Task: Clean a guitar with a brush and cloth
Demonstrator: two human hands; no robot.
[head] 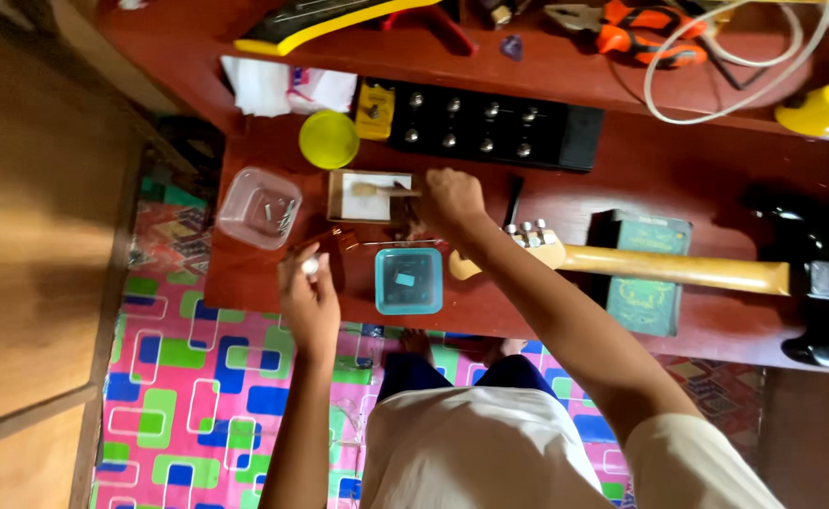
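Just beyond the teal container point(408, 280) on the red tabletop point(678, 174), the right hand point(449, 201) had its grip closed on a small brush point(383, 189) lying over a brown box point(370, 197). Left of that container, the left hand point(309, 292) pinched a small silvery part point(310, 266); farther left sat a clear tub point(260, 207).

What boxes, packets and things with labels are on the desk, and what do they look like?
Green book-like box: under the guitar neck, rectangular, dark green with pale print.
Blue tub: near the front edge, square, see-through blue, small label inside.
Clear tub: left end, squarish, small metal parts inside.
Yellow lid: behind the tubs, round.
Small open box: by the right hand, brown with white inside.
White packet: upper shelf, crumpled, pink marks.
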